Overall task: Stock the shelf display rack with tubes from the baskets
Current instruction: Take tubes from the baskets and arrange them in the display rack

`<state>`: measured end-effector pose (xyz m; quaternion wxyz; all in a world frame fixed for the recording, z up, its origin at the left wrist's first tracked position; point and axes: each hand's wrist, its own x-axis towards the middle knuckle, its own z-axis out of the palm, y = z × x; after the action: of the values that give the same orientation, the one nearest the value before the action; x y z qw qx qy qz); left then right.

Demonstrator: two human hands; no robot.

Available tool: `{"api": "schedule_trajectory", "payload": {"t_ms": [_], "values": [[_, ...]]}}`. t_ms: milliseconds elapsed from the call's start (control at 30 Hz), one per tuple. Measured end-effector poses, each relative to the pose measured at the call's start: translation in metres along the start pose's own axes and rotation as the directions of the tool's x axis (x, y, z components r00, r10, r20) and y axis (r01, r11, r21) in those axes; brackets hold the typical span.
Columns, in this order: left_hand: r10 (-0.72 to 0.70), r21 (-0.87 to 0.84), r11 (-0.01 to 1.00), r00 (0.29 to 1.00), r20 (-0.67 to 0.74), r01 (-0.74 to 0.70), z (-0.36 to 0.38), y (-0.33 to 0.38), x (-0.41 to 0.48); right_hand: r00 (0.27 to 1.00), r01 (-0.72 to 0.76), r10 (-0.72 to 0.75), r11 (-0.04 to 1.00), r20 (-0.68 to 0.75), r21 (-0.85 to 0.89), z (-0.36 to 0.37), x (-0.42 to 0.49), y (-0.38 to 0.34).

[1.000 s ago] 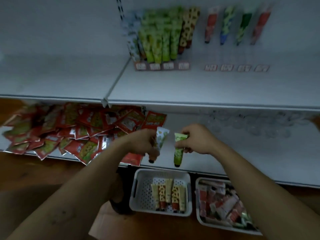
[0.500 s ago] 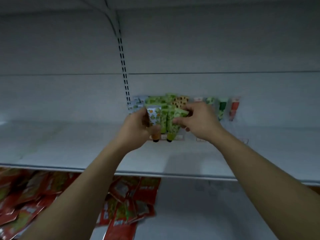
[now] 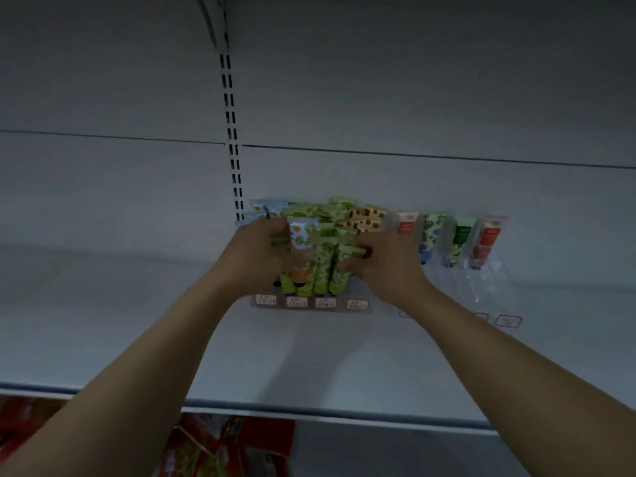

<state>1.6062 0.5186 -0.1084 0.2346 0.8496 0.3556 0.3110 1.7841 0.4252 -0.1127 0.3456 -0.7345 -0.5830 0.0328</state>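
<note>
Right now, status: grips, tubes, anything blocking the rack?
Left grip holds the orange-print tube at the rack. Right grip pinches the green tube beside it. Rows packed; nothing else in the way.

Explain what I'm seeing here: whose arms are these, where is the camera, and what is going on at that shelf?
There is no machine here: a person is working with bare hands. The single picture comes from a camera worn on the head, so both arms reach away from you. The left hand grips a white tube with an orange print. The right hand pinches a green tube. Both hands are at a display rack already crowded with other tubes. The rack stands on a pale shelf. Red packets lie on the shelf below.
</note>
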Motion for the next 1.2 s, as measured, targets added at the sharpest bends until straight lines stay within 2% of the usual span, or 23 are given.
{"api": "schedule_trajectory", "payload": {"t_ms": [67, 267, 533, 633, 767, 833, 933, 1000, 1067, 1133, 1200], "values": [[0.017, -0.117, 0.993, 0.999, -0.044, -0.022, -0.004, -0.005, 0.001, 1.000, 0.015, -0.016, 0.999, -0.010, -0.043, 0.005, 0.003, 0.002], [0.017, -0.024, 1.000, 1.000, 0.006, -0.016, -0.005, -0.004, 0.006, 0.998, 0.030, -0.041, 0.980, -0.050, -0.199, 0.016, 0.013, 0.005], [0.009, -0.364, 0.931, 0.998, -0.057, -0.029, -0.010, -0.021, 0.009, 0.990, 0.142, -0.114, 0.846, 0.086, -0.514, 0.005, 0.027, -0.013], [0.016, -0.398, 0.917, 0.999, -0.043, -0.031, -0.011, -0.024, 0.010, 0.986, 0.162, -0.121, 0.830, 0.111, -0.534, 0.007, 0.033, -0.014], [-0.031, -0.444, 0.896, 0.995, -0.095, -0.015, -0.017, -0.025, 0.007, 0.984, 0.174, -0.111, 0.797, 0.143, -0.579, 0.019, 0.030, -0.008], [-0.056, -0.429, 0.903, 0.989, -0.140, -0.010, -0.024, -0.026, 0.003, 0.982, 0.185, -0.124, 0.798, 0.143, -0.574, 0.021, 0.028, -0.006], [-0.083, -0.296, 0.955, 0.980, -0.182, 0.026, -0.031, -0.030, -0.006, 0.984, 0.158, -0.081, 0.813, 0.160, -0.560, 0.017, 0.022, -0.006], [-0.104, -0.207, 0.977, 0.973, -0.209, 0.060, -0.033, -0.034, -0.015, 0.982, 0.155, -0.058, 0.786, 0.178, -0.598, 0.011, 0.014, -0.009], [-0.088, -0.127, 0.990, 0.969, -0.229, 0.060, -0.033, -0.039, -0.021, 0.990, 0.139, -0.108, 0.756, 0.086, -0.640, 0.000, 0.006, -0.019], [-0.054, -0.078, 0.996, 0.970, -0.237, 0.036, -0.032, -0.043, -0.025, 0.979, 0.160, -0.201, 0.848, -0.026, -0.506, -0.016, 0.001, -0.043], [-0.046, -0.064, 0.997, 0.967, -0.250, 0.030, -0.031, -0.044, -0.026, 0.969, 0.240, -0.245, 0.944, 0.006, -0.226, -0.026, 0.003, -0.074]]}}
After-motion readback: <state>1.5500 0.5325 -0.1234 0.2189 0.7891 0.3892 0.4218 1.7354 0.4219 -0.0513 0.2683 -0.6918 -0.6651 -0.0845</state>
